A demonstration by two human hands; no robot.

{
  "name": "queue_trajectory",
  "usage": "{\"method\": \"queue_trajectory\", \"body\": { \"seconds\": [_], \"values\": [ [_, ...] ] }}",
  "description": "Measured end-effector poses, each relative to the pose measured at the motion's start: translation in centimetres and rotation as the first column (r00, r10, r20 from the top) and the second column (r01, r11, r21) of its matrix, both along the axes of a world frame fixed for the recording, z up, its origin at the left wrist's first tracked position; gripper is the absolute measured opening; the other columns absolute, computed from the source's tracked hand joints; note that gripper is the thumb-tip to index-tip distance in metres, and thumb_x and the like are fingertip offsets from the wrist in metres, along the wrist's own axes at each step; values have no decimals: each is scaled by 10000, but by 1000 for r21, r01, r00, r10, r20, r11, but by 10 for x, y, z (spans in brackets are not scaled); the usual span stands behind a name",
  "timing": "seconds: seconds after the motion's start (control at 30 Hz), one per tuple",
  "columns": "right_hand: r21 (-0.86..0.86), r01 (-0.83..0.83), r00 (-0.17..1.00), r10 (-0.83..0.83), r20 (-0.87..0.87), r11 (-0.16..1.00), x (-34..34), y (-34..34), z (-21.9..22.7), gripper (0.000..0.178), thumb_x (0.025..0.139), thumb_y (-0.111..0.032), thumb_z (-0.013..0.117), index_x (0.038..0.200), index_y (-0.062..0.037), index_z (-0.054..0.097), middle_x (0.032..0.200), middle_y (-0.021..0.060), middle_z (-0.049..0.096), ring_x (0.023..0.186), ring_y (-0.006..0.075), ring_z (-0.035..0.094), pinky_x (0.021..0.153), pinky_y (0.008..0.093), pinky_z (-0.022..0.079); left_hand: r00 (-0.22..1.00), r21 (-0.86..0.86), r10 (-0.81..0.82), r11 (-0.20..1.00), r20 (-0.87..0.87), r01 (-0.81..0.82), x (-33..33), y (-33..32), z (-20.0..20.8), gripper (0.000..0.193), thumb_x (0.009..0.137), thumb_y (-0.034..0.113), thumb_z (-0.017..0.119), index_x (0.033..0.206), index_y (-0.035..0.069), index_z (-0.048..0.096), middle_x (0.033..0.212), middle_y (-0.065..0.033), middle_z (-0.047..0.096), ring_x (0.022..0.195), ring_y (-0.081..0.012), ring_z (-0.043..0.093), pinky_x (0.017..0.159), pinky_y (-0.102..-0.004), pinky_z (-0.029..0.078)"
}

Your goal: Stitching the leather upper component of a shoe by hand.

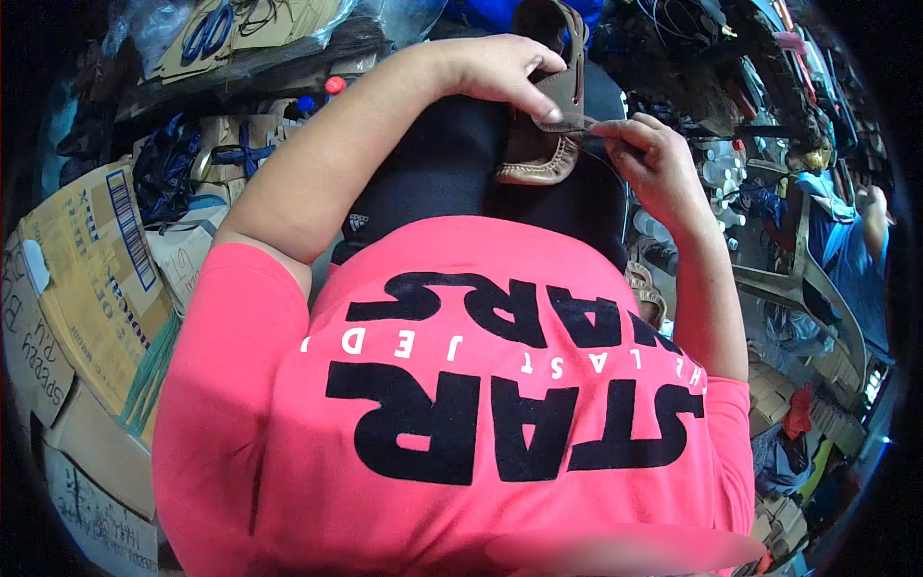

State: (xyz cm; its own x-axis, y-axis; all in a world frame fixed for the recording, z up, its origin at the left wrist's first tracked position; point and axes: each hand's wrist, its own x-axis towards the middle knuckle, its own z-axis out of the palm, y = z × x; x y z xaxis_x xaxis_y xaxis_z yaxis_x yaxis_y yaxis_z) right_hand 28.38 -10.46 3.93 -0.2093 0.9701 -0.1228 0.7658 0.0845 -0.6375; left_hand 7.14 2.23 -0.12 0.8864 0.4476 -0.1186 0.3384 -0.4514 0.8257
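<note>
A brown leather moccasin-style shoe (538, 162) with a stitched, gathered edge rests on my dark-trousered thighs. My left hand (505, 77) is closed on its upper part, with the thumb pressed on the leather near the middle. To the right, my right hand (654, 163) pinches the end of a narrow brown strip (583, 125) at the shoe's side. A thin thread seems to curve down beside the right fingers. Whether the strip is sewn to the shoe I cannot tell.
Blue-handled scissors (207, 31) lie on brown card at the far left. Cardboard boxes (91, 260) stand at left. Another brown shoe (646, 293) shows beside my right forearm. White bottles (721, 173) stand at right, near a person in blue (851, 250).
</note>
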Motion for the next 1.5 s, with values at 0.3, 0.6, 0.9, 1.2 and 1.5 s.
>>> {"method": "queue_trajectory", "body": {
  "seconds": [0.3,0.6,0.9,1.2,1.5],
  "values": [
    [97,-199,965,177,196,975,-2,10,21,218,776,-55,573,959,-38,691,839,171,628,771,323,630,706,368,503,998,-133,2,991,67,7,9,-6,4,308,702,85,688,1000,20,647,950,-51,628,875,-120,591,801,-278,477],
    [-215,-115,993,116,-9,970,38,22,12,200,810,-4,631,986,-65,703,795,40,563,745,122,574,672,252,465,990,-250,-129,958,48,137,49,3,0,224,756,108,708,966,31,693,869,-53,680,790,-133,624,758,-278,497],
    [-130,-192,981,187,-48,973,53,35,2,183,806,-7,649,942,-110,715,793,16,520,755,128,551,671,266,445,971,-170,-239,956,30,241,55,6,-3,230,733,125,720,956,67,716,924,-60,660,853,-170,615,814,-285,482],
    [-188,-274,962,269,-55,943,58,44,-2,157,803,-10,654,931,-82,712,795,15,537,759,129,557,689,254,446,969,-179,-245,952,36,247,58,8,-3,231,734,121,714,959,67,713,924,-53,667,848,-163,621,805,-289,491],
    [-292,-223,905,87,-415,930,80,43,-34,116,818,-23,649,924,-42,693,864,6,566,845,121,551,815,248,428,959,-183,-284,943,-16,276,65,13,1,268,753,79,671,1019,52,685,921,-47,693,822,-128,637,780,-266,511]
  ]
}}
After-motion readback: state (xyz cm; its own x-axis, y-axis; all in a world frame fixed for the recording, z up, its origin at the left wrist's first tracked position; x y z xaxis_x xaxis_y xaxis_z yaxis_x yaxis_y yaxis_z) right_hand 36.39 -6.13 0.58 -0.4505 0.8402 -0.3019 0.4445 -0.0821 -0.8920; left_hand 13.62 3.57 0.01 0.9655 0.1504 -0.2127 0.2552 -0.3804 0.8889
